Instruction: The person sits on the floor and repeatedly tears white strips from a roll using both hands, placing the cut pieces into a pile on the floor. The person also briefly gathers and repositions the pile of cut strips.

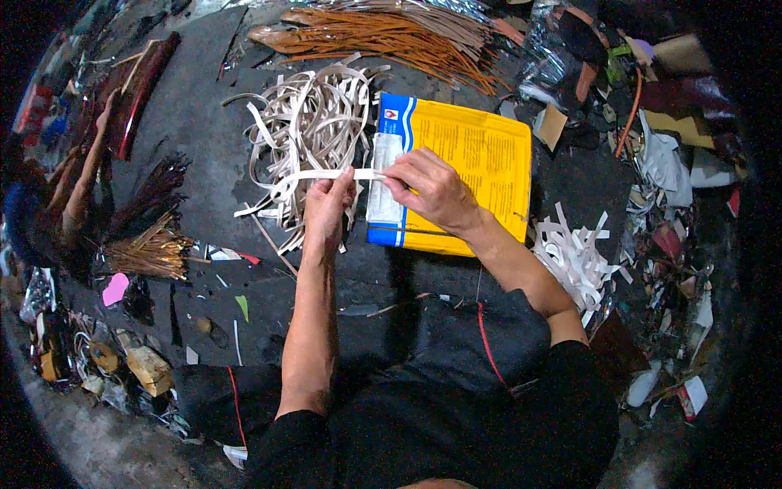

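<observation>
A flat white strip (365, 174) is stretched between my two hands. My left hand (326, 208) pinches it between thumb and fingers, at the lower right edge of a tangled heap of long off-white strips (314, 114). My right hand (433, 191) has its fingers closed on the strip's right end, over a yellow and blue flat-sided container (489, 171). A whitish patch (383, 200) covers part of the container's blue left side, just under the strip. Whether my right fingers also hold a small tool is hidden.
Shorter white strips (577, 265) lie by my right elbow. Bundles of orange-brown strips (391, 37) are at the far side. Another person's arm (85, 175) is at the left, near a bundle of brown strips (155, 248). Mixed scraps (668, 179) cover the right side.
</observation>
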A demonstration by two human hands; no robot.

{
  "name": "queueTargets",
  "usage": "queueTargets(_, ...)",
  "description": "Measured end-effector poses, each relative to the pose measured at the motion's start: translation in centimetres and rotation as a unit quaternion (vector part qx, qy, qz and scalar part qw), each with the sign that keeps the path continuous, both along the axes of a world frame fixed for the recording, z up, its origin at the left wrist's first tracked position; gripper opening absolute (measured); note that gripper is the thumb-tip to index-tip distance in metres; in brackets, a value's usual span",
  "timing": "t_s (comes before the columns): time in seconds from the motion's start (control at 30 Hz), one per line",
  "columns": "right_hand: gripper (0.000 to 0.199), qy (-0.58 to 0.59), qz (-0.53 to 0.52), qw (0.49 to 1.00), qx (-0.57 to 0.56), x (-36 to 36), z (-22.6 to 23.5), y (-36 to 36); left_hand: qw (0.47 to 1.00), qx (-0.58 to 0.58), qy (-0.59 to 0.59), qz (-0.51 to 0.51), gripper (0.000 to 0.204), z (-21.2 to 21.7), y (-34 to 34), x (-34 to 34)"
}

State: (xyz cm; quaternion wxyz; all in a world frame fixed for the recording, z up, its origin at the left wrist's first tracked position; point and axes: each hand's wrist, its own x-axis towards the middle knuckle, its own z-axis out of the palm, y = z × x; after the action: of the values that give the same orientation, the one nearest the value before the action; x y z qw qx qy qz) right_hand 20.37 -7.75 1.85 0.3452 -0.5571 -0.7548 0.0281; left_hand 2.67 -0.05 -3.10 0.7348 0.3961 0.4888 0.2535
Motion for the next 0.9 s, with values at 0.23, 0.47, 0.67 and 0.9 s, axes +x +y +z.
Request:
queueTargets(0.23,0.014,0.003,0.010,1.000,-0.003,0.0,0.1,0.0,1.000,0.005,-0.005,0.005,0.026,-2.0,0.9,-0.9)
queueTargets(0.47,0.023,-0.058,0.011,0.998,-0.007,-0.1,-0.1,-0.2,0.999,-0.022,-0.018,0.030,0.022,-2.7,0.9,-1.5)
queueTargets(0.67,0.031,-0.200,-0.047,0.979,-0.016,-1.9,0.8,-1.6,0.993,-0.063,-0.091,0.051,0.022,-2.9,1.4,-3.2)
queueTargets(0.9,0.046,-0.065,0.011,0.992,-0.105,0.7,3.0,-2.6,0.971,0.239,0.011,0.028,0.012,7.2,4.3,-1.3)
